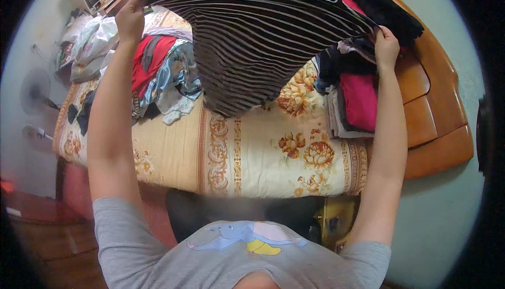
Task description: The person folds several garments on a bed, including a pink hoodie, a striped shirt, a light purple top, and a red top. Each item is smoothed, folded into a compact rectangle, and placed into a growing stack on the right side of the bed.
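2 bare arms [111,126] stretched forward, spread wide; left fingers [137,3] and right fingers [382,32] curled, pinching.

Brn headbd [447,131], flwr-print bed [258,152], lt wall [44,31]

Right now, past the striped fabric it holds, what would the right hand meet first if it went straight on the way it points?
Probably the black clothing lying on the brown headboard, beyond the right hand, though depth is unclear in this single view.

Between the clothes heap [179,73] and folded stack [360,102], the near bedspread [258,152] offers passage; the striped garment [242,47] blocks beyond.
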